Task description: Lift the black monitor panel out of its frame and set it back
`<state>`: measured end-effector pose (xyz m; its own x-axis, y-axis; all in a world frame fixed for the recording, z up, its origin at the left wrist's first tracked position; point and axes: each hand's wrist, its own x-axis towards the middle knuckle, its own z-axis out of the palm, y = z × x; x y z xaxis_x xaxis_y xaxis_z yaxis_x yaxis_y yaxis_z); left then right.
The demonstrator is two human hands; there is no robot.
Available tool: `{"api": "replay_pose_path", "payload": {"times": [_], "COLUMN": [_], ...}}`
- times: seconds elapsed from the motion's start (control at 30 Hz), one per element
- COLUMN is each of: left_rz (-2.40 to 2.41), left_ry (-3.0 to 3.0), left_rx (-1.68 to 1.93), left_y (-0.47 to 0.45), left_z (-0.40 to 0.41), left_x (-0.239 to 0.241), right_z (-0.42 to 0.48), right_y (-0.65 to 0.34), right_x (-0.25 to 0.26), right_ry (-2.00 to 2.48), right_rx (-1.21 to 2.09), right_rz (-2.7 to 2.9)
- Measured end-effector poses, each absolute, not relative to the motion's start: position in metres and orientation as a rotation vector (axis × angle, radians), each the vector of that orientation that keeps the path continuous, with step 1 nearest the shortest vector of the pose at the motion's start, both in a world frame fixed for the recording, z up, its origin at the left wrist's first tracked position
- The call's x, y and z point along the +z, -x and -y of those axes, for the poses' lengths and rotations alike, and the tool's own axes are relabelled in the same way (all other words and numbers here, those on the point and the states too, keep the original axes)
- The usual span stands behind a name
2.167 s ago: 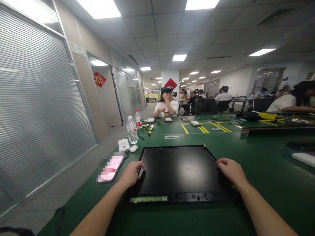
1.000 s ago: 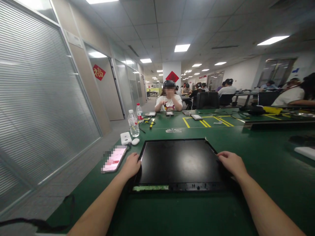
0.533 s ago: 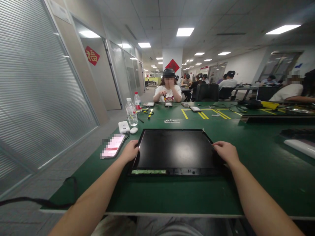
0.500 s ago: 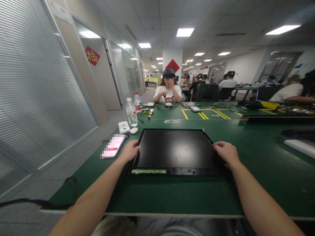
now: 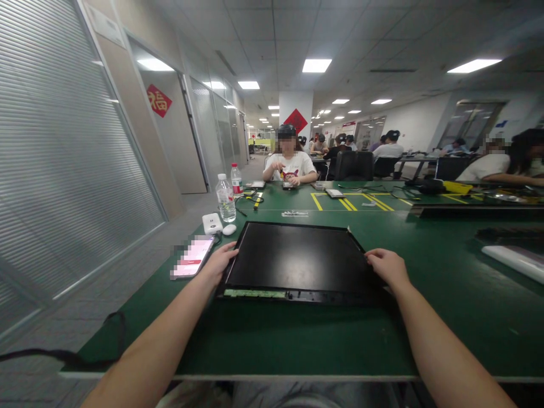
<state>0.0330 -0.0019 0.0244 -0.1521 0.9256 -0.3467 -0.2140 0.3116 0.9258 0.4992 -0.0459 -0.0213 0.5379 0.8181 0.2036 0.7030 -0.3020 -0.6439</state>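
Note:
A black monitor panel with a dark frame is in front of me, its far edge slightly raised on the left. Along its near edge runs a strip with a green circuit board at the left end. My left hand is closed on the panel's left edge. At the right edge, my right hand pinches the frame between thumb and fingers. The undersides of both grips are hidden.
Left of the panel lie a lit phone, a white charger and a small white case. Two water bottles stand behind them. Small parts lie beyond the panel. A person sits opposite; a white bar lies right.
The left side of the panel has tilted up slightly, and my left hand has shifted along its edge. The person opposite has lowered a hand from the face to the table.

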Motion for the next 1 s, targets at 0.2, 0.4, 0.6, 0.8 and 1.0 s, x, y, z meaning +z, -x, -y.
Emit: {"api": "replay_pose_path", "payload": {"times": [0.2,0.4,0.6,0.8,1.0], "left_rz": [-1.224,-1.163,-1.186,-1.185,-1.23], "left_ry": [-0.664,-0.691,-0.75,-0.848,-0.789], "left_rx": [1.182,1.181,1.154,1.155,1.205], "left_y": [-0.0306,-0.0281,-0.0271,-0.0292,-0.0283], "left_z": [-0.0032,-0.0053,-0.0022,-0.0004,-0.0069], "left_x": [0.0216,0.0158,0.015,0.0173,0.0147], "right_z": [0.0455,0.0451,0.0469,0.0456,0.0439], "right_y": [-0.4987,-0.4989,-0.4981,-0.4993,-0.503], "right_x": [-0.0202,-0.019,-0.0165,-0.019,-0.023], "right_ry": [2.092,2.094,2.11,2.113,2.103], "right_rx": [0.226,0.247,0.226,0.226,0.237], "right_rz": [1.204,1.196,1.194,1.214,1.214]}}
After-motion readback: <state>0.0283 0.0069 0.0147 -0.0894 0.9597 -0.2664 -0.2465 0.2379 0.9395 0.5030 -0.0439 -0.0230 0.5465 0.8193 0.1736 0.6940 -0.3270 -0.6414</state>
